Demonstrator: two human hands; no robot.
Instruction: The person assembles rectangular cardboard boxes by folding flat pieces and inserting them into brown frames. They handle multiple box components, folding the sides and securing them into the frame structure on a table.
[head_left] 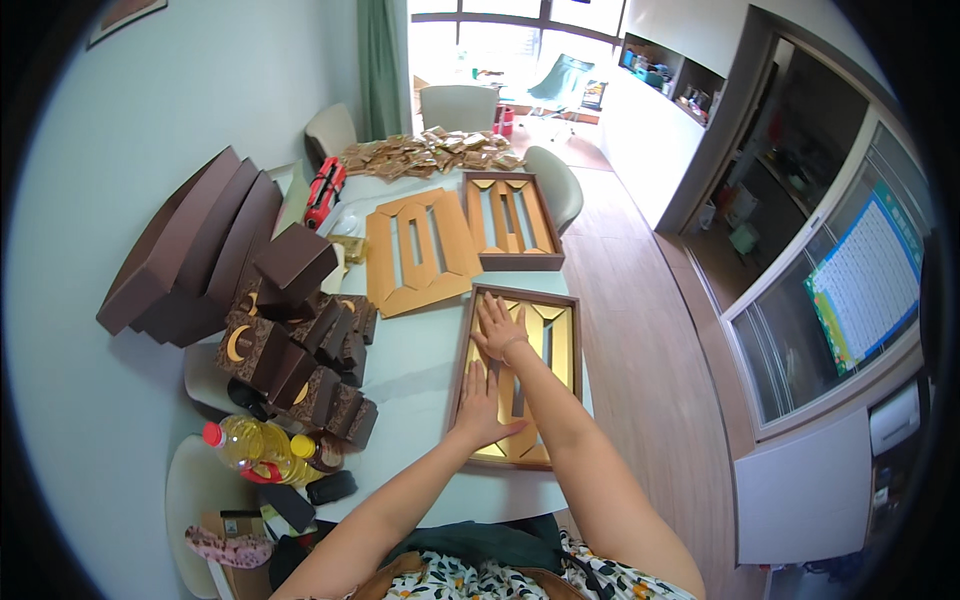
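Observation:
My left hand [480, 408] lies flat on a gold card insert [562, 370], its thumb spread to the right. A little farther away, my right hand [499, 328] rests on the same insert near its left side, fingers extended. The insert sits inside a shallow brown box tray [578, 400] at the table's right edge, and slots run lengthwise through it. Neither hand holds anything. Beyond stands a second brown tray [520, 263] with a similar insert in it. Left of that tray lies a loose tan insert sheet [448, 235] with long cut-outs.
Small brown boxes [290, 370] are piled on the left, beside large brown box lids [205, 235] by the wall. Oil bottles [255, 445] stand nearer me. Many small packets [430, 153] and a red tool-like object [325, 192] lie farther back. Chairs [555, 185] surround the white table [400, 375].

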